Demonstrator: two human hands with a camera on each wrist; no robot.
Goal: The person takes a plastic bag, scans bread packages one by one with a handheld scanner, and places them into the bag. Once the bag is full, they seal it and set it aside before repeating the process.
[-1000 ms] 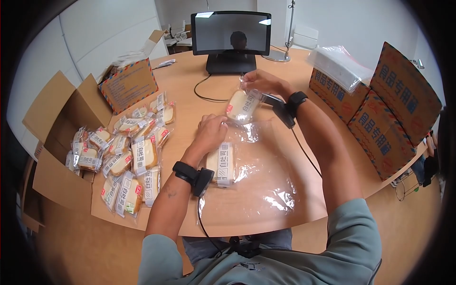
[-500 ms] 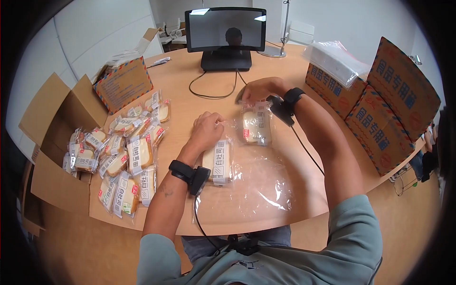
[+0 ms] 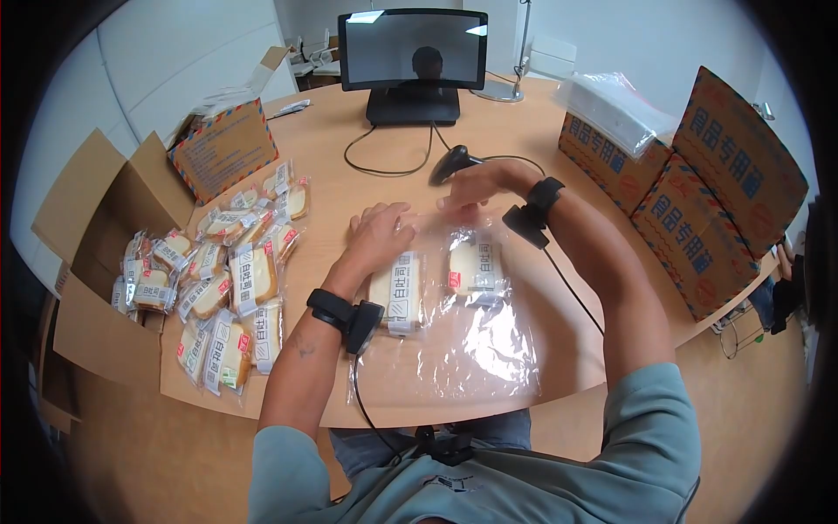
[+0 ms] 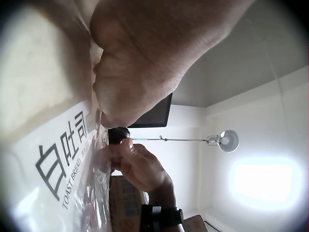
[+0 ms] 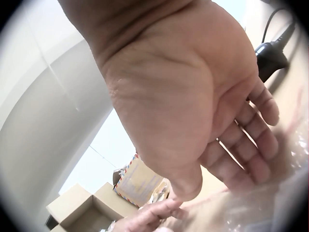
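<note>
One clear plastic bag [image 3: 489,349], with slack to catch

Two packs of toast bread lie side by side within the bag's outline: the left pack [image 3: 395,295] and the right pack [image 3: 474,265], both mid-tabletop [image 3: 323,148] toward the near edge. The left hand [image 3: 377,234] sits at the left pack's far end; whether it pinches the film, I cannot tell. The right hand [image 3: 476,188] is spread and holds nothing, just beyond the right pack.

The likeliest trouble is the thin film: it could cling or crumple under the fingers and drag a pack askew. The bag's near end lies close to the tabletop's curved near edge, so a pull toward the body might slide it over. The left wrist cable [image 3: 360,393] hangs by the bag's left side and could snag it. A black corded device [image 3: 452,164] near the right hand might get knocked.

Bare wood gives room between the bag and the printed carton [image 3: 698,236] at the right edge; leftward, the bread pile [image 3: 253,279] leaves only a narrow strip.
</note>
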